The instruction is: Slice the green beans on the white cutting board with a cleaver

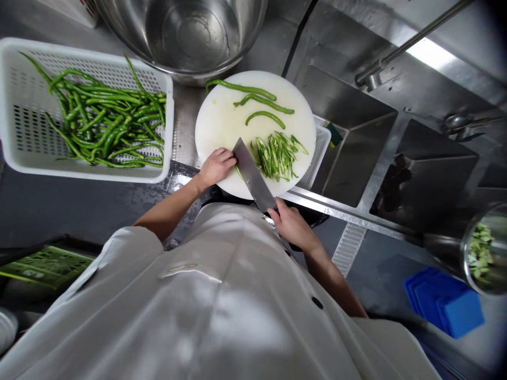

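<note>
My right hand (292, 222) is wrapped round the handle of a cleaver (254, 177), its blade slanting across the near left part of a round white cutting board (225, 126). Against the blade's left side, the curled fingers of my left hand (217, 168) press on a green chili pepper (238, 171), mostly hidden under them. A heap of slantwise-cut chili slices (279, 157) lies to the right of the blade. Three whole green chilies (265, 103) rest near the far side of the board.
At left stands a white perforated basket (168, 132) of long green chilies (111, 119). A big steel bowl (190, 31) sits behind the board. To the right are steel sinks (348, 153), a small white basket (321, 142) at the board's edge, and blue containers (447, 306) lower down.
</note>
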`<state>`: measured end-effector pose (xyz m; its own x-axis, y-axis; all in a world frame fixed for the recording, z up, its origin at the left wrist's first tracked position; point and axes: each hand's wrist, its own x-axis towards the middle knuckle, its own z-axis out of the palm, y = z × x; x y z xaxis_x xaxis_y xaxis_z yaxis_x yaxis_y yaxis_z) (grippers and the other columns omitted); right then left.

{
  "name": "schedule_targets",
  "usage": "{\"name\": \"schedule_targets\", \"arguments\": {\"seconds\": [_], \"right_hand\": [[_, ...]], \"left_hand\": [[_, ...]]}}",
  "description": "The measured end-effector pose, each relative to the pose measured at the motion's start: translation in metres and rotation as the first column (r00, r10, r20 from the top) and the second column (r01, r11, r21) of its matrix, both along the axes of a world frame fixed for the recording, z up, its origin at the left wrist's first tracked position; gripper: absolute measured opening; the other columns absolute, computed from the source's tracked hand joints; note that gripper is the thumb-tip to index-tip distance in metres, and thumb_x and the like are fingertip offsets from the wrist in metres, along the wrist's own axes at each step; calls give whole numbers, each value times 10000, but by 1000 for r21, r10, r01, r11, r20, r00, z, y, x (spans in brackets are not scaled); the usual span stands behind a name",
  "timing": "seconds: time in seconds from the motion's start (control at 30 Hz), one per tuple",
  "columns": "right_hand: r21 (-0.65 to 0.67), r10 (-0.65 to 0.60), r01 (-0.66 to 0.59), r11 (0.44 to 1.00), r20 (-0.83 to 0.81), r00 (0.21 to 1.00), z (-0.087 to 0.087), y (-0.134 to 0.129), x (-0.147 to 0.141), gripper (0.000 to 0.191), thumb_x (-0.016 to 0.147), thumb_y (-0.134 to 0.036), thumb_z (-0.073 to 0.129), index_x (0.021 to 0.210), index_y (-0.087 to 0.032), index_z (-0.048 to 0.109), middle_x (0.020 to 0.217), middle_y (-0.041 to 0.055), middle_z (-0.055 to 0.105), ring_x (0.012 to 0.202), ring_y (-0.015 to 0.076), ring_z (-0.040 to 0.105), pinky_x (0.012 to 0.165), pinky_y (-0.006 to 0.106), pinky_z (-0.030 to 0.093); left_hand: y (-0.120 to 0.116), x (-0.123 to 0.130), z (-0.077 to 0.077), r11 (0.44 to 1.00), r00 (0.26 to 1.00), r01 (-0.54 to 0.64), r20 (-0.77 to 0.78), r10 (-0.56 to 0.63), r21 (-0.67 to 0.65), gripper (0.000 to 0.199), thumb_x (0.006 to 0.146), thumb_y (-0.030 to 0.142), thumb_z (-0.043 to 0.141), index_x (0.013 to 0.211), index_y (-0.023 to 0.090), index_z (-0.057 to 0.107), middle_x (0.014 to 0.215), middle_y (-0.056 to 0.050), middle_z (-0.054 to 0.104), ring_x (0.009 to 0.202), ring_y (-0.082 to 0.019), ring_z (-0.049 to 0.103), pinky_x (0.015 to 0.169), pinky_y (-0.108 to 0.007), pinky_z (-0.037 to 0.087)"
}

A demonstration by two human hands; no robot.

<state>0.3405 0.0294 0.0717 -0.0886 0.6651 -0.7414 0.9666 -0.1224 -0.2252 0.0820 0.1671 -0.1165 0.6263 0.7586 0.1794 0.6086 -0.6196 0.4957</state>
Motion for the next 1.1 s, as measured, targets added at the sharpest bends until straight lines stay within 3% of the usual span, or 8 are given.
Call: {"name": "schedule_targets", "arguments": {"seconds": [0.2,0.33,0.5,0.67,0.77,0.83,0.93,1.1], "right_hand": [[52,-64,65,997,-9,998,-40,20,-25,383,1125,-351,357,1391,-149,545,1154,173,757,1078,327,685,884,340,452],[113,-133,138,984,-44,990,-53,24,-12,415,1123,-385,358,1436,-168,525,1194,161,753,1085,321,681,904,355,473],[177,10,5,984,-83,997,-35,-3,26,373,1117,-380,372,1350,-181,584,1080,126,768,987,305,701,857,338,457],[111,105,-89,990,-154,982,-44,-8,29,299,1117,-386,422,1268,-220,619,1012,81,769,950,260,697,820,297,424],[164,15,16,986,-188,982,-59,-2,32,284,1121,-386,410,1225,-221,616,1074,86,755,982,256,682,847,301,428],[186,-61,98,978,-196,979,-64,1,38,276,1117,-379,409,1201,-218,616,1102,93,749,988,262,679,859,312,436],[183,-143,182,966,-209,968,-63,2,49,272,1118,-356,402,1215,-210,611,1130,102,754,1014,270,691,883,325,446],[127,-137,147,981,-88,987,-41,4,47,348,1127,-345,379,1356,-168,572,1092,142,773,1031,307,717,866,346,464]], "left_hand": [[-2,1,-3,998,999,38,-10,-38,41,309,1056,215,400,972,246,695,1027,-85,672,997,-255,598,947,-454,556],[10,-11,1,999,996,-25,86,22,33,268,1053,230,418,946,219,663,976,-79,667,968,-245,613,904,-436,573],[96,-8,14,961,951,-266,185,249,71,175,1053,273,487,1083,217,651,1082,-101,658,1076,-275,631,975,-481,553],[182,75,11,993,994,111,-5,-111,41,160,1017,321,571,1032,186,656,1044,-106,675,1102,-302,653,1009,-495,552],[203,106,-2,991,990,130,-52,-132,-27,165,1013,313,565,990,177,654,953,-109,682,1011,-292,667,890,-455,562],[206,96,-9,998,998,55,-4,-55,-14,223,1042,328,523,929,182,646,855,-98,658,923,-270,652,820,-424,536],[193,47,-11,995,996,-60,75,54,80,365,1102,397,440,846,205,614,713,-47,583,787,-205,554,764,-381,477],[103,-20,-1,944,949,-316,17,315,92,368,1140,405,426,896,199,609,757,4,585,743,-138,439,750,-339,435]]}}
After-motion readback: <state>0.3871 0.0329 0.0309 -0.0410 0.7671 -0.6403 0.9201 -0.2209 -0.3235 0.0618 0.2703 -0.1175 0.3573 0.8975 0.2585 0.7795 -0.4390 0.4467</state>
